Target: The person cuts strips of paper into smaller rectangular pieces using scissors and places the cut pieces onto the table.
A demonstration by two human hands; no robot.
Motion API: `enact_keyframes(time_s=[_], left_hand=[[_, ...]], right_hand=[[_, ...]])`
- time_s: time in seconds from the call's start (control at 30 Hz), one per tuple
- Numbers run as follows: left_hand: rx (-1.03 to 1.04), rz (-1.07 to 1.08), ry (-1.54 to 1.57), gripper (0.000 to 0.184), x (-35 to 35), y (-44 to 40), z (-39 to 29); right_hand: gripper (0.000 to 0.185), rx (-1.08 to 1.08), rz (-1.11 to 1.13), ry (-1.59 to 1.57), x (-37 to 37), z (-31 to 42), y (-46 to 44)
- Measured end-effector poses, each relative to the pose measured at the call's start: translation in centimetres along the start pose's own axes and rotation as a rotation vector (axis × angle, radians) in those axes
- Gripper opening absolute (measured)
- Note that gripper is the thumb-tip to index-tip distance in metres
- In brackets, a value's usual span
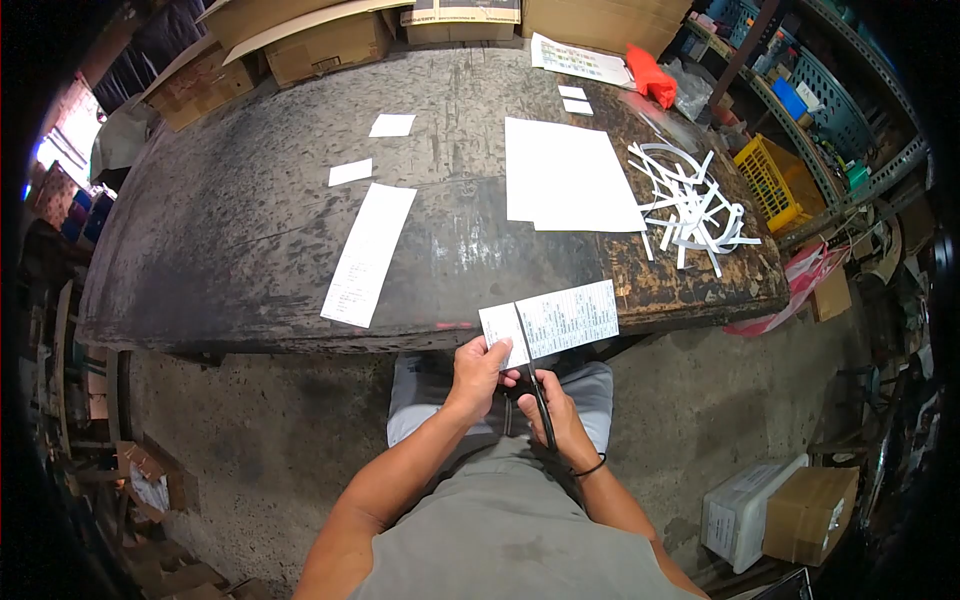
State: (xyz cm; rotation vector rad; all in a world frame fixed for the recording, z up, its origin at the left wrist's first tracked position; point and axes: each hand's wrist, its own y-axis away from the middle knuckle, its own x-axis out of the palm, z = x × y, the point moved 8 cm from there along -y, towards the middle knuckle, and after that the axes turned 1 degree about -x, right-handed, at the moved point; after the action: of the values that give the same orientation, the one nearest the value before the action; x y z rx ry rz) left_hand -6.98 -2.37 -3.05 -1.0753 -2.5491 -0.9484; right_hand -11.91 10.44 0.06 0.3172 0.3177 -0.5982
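Note:
A printed sheet of paper (pixel 572 318) is held over the table's front edge. My left hand (pixel 477 374) pinches its left end, thumb on top. My right hand (pixel 558 412) grips a pair of dark scissors (pixel 541 397) by the handles, and a blade lies across the paper just right of my left thumb. How far the blades are parted I cannot tell. On the table to the left is a long printed paper strip (pixel 368 256), with two small paper pieces, a lower one (pixel 350 172) and an upper one (pixel 392 125), beyond it.
White sheets (pixel 570 180) lie on the dark table (pixel 250 220), beside a heap of thin paper offcuts (pixel 692 205). Farther back are a printed chart (pixel 580 62) and a red bag (pixel 650 77). Cardboard boxes (pixel 330 47) line the far edge; a yellow crate (pixel 768 182) stands right.

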Motion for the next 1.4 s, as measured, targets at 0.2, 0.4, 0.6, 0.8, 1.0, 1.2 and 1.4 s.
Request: enact_keyframes(time_s=[0.2,0.4,0.6,0.8,1.0,1.2,1.4], left_hand=[[0.006,0.008,0.008,0.018,-0.1,-0.5,0.1],[0.013,0.13,0.022,0.02,0.4,0.4,-2.2],[0.291,0.024,-0.518,0.021,-5.5,-3.4,-15.3],[0.393,-0.297,-1.244,0.029,-16.2,-9.4,-27.7],[0.287,-0.258,-1.76,0.03,-20.9,-14.1,-31.0],[0.18,-0.17,-1.931,0.034,-19.4,-17.3,-31.1],[0.217,-0.272,-1.948,0.051,-21.6,-19.6,-30.4]], right_hand=[[0.05,-0.033,-0.011,-0.019,0.0,0.4,-0.5],[0.047,-0.011,-0.024,-0.018,-0.8,0.8,-1.0],[0.041,-0.062,-0.025,-0.058,-1.0,-0.7,-1.9],[0.049,0.059,0.013,0.011,-1.5,-0.8,-1.9],[0.05,0.14,0.031,-0.038,-1.6,-1.5,-1.9],[0.045,0.048,0.021,-0.094,-1.3,-2.0,-2.2],[0.047,0.07,0.014,-0.06,-1.4,-1.3,-2.5]])
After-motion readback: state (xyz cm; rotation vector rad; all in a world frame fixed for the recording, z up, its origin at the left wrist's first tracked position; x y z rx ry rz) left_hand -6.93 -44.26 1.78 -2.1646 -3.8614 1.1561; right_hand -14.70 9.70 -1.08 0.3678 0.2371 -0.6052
